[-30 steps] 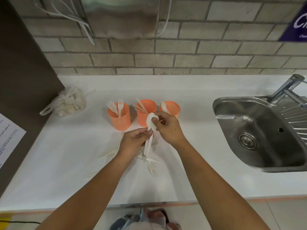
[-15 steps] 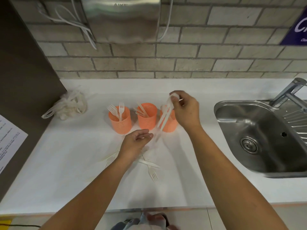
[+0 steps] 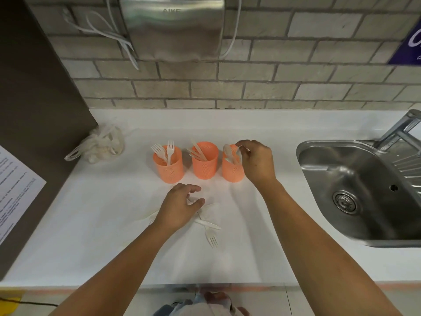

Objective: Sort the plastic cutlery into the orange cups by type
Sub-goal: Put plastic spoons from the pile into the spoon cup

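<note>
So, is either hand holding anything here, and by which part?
The right hand pinches a spoon by its bowl end, handle down in the rightmost cup. The left hand holds nothing.

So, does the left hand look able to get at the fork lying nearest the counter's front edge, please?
Probably yes: the fork lies with its tines uncovered on the counter, beside the open left hand.
</note>
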`<state>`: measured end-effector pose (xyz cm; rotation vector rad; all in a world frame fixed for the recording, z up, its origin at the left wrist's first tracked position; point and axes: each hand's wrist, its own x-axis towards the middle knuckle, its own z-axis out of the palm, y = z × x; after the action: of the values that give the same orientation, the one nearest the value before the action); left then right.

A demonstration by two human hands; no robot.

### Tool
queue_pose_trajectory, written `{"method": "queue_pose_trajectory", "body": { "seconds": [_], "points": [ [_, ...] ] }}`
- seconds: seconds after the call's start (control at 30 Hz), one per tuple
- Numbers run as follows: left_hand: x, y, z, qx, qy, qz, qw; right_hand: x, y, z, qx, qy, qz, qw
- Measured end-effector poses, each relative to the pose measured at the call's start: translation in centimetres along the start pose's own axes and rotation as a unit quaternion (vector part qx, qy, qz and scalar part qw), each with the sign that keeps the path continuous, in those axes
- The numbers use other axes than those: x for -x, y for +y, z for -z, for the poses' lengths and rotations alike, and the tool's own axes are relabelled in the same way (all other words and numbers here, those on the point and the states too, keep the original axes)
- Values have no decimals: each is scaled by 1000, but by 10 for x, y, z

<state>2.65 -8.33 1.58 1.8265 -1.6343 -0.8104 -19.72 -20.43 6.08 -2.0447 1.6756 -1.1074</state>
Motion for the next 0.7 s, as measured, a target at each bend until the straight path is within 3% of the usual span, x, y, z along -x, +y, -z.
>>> {"method": "queue_pose_trajectory", "body": {
  "seconds": [0.17,0.3,0.53,0.7],
  "points": [
    [3,-4,6,12,11,20,1000,0,-1,-1,26,-7,-3,1000],
    [8,-8,12,23,28,35,999,-6,-9,0,88,-73,-39,993],
    [16,-26,19,31,40,53,997,23,-32,-14,8,28,46,999],
    [18,-30,20,38,38,58,997,66,-33,-43,-33,-64,64,995]
  ]
}}
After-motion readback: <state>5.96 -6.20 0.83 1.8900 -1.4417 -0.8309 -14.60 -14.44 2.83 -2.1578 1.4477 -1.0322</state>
